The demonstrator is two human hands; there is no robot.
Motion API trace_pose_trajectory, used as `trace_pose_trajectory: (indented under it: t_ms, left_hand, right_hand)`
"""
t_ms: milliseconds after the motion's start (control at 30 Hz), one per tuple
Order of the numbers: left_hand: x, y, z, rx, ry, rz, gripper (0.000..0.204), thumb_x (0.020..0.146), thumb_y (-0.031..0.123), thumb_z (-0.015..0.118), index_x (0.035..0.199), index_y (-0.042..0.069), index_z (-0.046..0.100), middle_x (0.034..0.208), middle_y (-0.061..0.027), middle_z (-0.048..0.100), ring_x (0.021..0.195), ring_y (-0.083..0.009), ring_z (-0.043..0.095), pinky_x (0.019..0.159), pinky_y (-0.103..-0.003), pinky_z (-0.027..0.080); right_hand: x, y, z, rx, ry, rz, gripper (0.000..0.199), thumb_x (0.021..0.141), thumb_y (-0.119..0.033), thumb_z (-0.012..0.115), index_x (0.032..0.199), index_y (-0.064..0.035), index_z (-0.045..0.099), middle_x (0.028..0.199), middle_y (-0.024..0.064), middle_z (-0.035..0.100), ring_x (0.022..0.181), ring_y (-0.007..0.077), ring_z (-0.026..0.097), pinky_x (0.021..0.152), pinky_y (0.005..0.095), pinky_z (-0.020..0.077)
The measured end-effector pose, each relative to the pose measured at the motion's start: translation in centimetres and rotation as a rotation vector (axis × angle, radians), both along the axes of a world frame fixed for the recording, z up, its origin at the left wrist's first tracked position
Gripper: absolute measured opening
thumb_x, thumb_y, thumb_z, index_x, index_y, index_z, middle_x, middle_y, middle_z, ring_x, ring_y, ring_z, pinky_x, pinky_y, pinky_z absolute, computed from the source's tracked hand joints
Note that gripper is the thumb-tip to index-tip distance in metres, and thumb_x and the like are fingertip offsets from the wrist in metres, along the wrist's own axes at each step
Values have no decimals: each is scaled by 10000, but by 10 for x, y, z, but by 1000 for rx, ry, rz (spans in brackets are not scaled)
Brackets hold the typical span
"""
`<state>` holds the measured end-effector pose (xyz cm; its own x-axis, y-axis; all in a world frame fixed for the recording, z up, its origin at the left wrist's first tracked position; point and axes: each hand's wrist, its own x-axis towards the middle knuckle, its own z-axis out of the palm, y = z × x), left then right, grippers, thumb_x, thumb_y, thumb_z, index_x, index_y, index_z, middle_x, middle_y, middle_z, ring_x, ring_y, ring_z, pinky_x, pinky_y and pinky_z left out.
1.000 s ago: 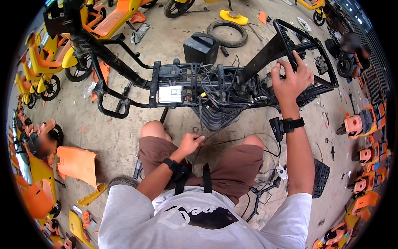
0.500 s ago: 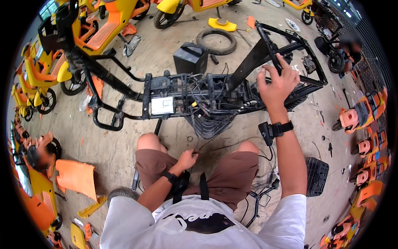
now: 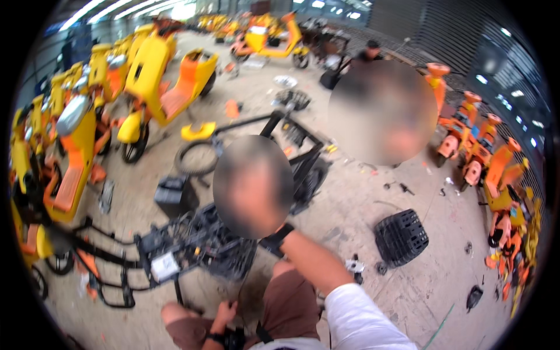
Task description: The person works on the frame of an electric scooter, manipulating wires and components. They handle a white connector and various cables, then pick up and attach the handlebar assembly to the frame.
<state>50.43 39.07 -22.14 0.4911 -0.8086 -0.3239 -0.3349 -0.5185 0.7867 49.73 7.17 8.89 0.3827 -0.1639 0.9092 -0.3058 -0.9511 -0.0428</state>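
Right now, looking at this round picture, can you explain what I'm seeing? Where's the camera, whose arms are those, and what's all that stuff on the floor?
There is no machine here. The picture comes from a wide fisheye camera worn on a person's head, which is why straight lines bend near the rim. The person sits on a concrete floor. Their left hand is low by the knee. Their right forearm reaches up and forward, but a blurred patch hides the hand, so any grip cannot be seen. In front lies a stripped black scooter frame full of wiring. Around it are a black box, a loose tyre, a black basket and rows of yellow scooters.
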Motion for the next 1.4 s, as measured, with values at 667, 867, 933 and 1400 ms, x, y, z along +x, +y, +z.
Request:
trace_pose_trajectory:
  t_ms: [667, 867, 933, 1400]
  left_hand:
    - [13, 40, -8, -62, 209, 126, 303, 879, 251, 651, 900, -50, 646, 681, -198, 664, 621, -302, 682, 569, -425, 516]
    - [8, 22, -11, 45, 64, 76, 380, 882, 345, 636, 882, -35, 630, 789, -233, 657, 770, -390, 655, 670, -454, 504]
    - [10, 37, -16, -15, 68, 127, 345, 882, 315, 640, 919, -28, 641, 806, -218, 670, 754, -384, 661, 673, -444, 510]
    - [-2, 16, -12, -83, 145, 190, 225, 807, 109, 660, 982, -31, 652, 910, -175, 697, 834, -284, 686, 751, -380, 529]
  right_hand:
    - [18, 33, 29, 50, -159, 140, 166, 728, -186, 672, 845, -70, 658, 1056, 98, 600, 977, 295, 544, 914, 479, 376]
    - [-4, 29, 37, 76, -182, 117, 209, 742, -162, 673, 946, -117, 662, 1044, 67, 617, 964, 277, 546, 908, 457, 369]
    - [10, 38, 42, 73, -236, 151, 234, 747, -154, 674, 980, -133, 663, 1040, 57, 622, 959, 271, 546, 907, 449, 366]
    - [15, 17, 11, 86, -108, 109, 328, 739, -72, 640, 1067, -83, 636, 1175, 83, 580, 1033, 249, 536, 984, 439, 350]
